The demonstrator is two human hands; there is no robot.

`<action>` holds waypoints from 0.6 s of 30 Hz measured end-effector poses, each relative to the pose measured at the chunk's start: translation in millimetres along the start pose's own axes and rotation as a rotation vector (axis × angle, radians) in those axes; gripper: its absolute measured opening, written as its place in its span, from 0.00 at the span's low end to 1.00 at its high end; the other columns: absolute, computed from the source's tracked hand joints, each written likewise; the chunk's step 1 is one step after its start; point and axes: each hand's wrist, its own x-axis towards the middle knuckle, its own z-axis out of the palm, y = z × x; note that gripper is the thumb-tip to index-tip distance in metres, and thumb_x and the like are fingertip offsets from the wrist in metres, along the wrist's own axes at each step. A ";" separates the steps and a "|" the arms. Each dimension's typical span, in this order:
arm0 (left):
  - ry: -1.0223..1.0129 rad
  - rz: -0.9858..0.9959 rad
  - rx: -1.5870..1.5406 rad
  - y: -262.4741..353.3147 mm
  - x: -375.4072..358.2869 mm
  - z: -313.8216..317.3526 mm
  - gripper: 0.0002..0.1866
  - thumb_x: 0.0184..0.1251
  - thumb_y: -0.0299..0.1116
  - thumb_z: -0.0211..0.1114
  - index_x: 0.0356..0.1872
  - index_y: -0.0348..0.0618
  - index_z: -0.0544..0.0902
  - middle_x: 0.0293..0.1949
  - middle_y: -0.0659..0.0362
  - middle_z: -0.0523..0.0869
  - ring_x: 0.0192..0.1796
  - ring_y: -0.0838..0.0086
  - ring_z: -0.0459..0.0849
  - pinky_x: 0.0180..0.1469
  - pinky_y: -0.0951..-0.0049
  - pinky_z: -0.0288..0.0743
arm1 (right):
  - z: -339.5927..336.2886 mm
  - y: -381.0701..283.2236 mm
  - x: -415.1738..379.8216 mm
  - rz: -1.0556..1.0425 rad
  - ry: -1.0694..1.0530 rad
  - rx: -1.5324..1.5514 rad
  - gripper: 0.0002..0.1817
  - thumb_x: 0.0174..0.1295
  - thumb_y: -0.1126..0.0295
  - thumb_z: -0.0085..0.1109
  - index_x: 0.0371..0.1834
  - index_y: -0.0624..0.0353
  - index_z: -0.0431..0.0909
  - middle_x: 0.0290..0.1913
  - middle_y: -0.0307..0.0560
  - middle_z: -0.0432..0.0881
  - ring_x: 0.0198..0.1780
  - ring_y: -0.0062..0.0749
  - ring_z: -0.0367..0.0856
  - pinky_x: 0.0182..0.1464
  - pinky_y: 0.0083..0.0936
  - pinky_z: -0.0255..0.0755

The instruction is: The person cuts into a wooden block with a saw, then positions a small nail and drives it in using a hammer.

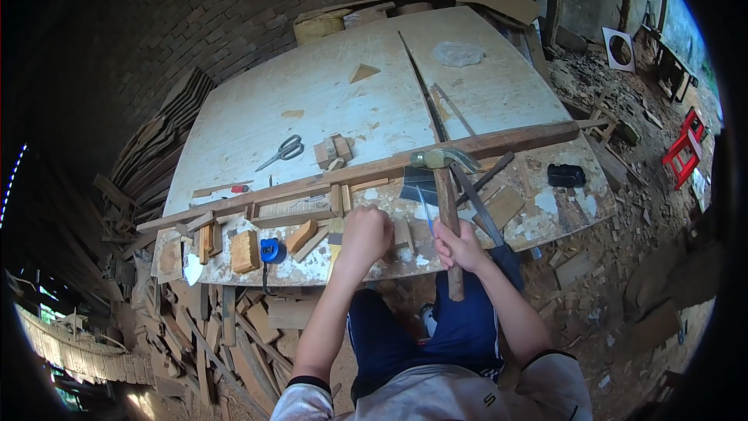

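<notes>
My right hand [461, 247] is wrapped round the wooden handle of a claw hammer [445, 187]. The hammer's head points away from me over the bench, and its handle end hangs past the front edge. My left hand [369, 234] is closed in a fist at the front edge, its fingertips turned away, so what it holds, if anything, is hidden. Beside the left wrist lies a yellow strip with a dark blade-like part [335, 245]. A thin blue tool [425, 206] lies just left of the hammer handle. A small wooden frame [300, 206] sits left of my fists.
A long wooden beam [358, 175] crosses the bench [257, 121]. Scissors [284, 151], a blue tape measure [272, 250], wood blocks [245, 252], a handsaw [477, 206] and a black case [566, 176] lie about. Scrap wood [234, 335] covers the floor.
</notes>
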 end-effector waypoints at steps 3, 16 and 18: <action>-0.054 0.001 -0.017 4.3 4.2 -7.7 0.05 0.55 0.26 0.74 0.30 0.36 0.93 0.33 0.46 0.93 0.41 0.49 0.92 0.51 0.54 0.86 | 0.2 -0.1 0.1 -0.003 0.000 0.004 0.21 0.86 0.53 0.58 0.38 0.57 0.71 0.23 0.35 0.74 0.17 0.20 0.74 0.22 0.25 0.75; 0.332 -0.005 -0.535 8.1 -29.2 4.0 0.05 0.66 0.22 0.74 0.40 0.36 0.94 0.38 0.50 0.94 0.47 0.59 0.91 0.54 0.63 0.83 | -0.8 1.2 1.2 -0.003 0.006 -0.015 0.21 0.86 0.53 0.57 0.37 0.57 0.71 0.22 0.36 0.73 0.17 0.21 0.74 0.21 0.26 0.75; 0.380 -0.018 -0.544 7.1 -38.9 13.9 0.05 0.66 0.21 0.75 0.41 0.35 0.94 0.40 0.51 0.95 0.48 0.63 0.91 0.56 0.65 0.82 | -1.4 2.2 1.6 -0.005 0.005 -0.010 0.21 0.86 0.53 0.57 0.39 0.57 0.72 0.23 0.36 0.73 0.17 0.21 0.74 0.21 0.26 0.75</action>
